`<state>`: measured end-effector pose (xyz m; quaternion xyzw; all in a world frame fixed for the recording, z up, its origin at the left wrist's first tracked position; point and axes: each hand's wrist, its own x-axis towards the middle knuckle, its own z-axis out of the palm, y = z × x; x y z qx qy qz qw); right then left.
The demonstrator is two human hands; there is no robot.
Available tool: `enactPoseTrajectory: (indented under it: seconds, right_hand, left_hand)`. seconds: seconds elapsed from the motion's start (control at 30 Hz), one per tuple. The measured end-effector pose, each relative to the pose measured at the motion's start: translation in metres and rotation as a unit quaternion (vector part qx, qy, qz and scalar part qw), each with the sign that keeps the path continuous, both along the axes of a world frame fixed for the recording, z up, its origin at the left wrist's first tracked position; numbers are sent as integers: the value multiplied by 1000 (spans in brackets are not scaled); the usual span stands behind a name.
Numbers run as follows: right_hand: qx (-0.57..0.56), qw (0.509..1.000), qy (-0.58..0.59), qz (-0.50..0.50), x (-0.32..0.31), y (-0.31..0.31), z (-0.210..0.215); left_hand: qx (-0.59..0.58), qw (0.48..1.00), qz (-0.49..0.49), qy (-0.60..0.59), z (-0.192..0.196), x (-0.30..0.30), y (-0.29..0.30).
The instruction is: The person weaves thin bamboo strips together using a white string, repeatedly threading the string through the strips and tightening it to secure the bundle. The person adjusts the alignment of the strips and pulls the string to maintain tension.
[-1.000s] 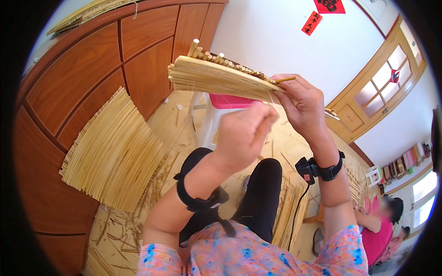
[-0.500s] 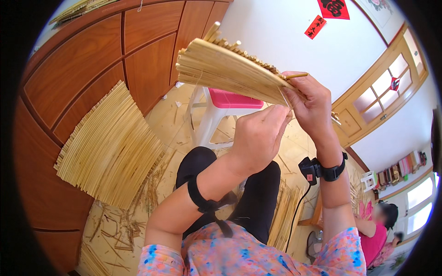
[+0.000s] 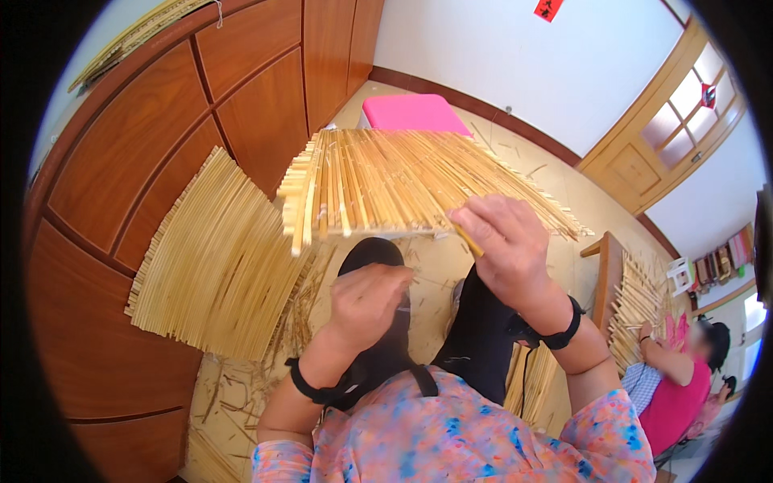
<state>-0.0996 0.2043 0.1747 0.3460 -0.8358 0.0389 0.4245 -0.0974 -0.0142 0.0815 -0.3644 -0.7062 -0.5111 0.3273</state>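
Note:
A mat of yellow straw stalks laid side by side [image 3: 394, 177] spreads out in front of me, its near edge slightly raised. Fingers of my right hand [image 3: 511, 245] are closed on its near edge, with one stalk end poking out beneath them. My left hand [image 3: 366, 302] hovers above my left thigh, apart from the mat. Its fingers are curled together, and whatever they may hold is too small to make out. Each of my wrists has a black strap.
A second straw mat [image 3: 213, 258] leans against the brown cabinet [image 3: 121, 149] at left. Behind my mat stands a pink-topped stool [image 3: 415, 113]. Loose stalks [image 3: 225, 402] litter the floor. At right, a person in pink [image 3: 676, 394] sits by a wooden bench [image 3: 608, 278] with more straw.
The mat has turned from edge-on to face-up and come lower. My left hand has drawn away from its edge, down and left. My right hand has dropped, still gripping the edge.

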Motion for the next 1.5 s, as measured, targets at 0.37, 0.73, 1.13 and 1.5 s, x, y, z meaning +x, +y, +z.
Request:
enactPoseTrajectory:
  seconds: [0.37, 0.73, 1.13, 1.5]
  right_hand:
    - [2, 1000, -10, 22, 32, -7, -67]
    - [-43, 997, -46, 39, 44, -10, -91]
    - [-53, 995, -69, 41, 50, -6, -103]
    - [-6, 999, -3, 38, 19, 0, -37]
  left_hand:
    - [-18, 983, 99, -156, -52, 72, -52]
    - [34, 921, -72, -383, -74, 86, -34]
    - [87, 875, -106, -464, -77, 80, -25]
    - [42, 945, -41, -322, -16, 52, -13]
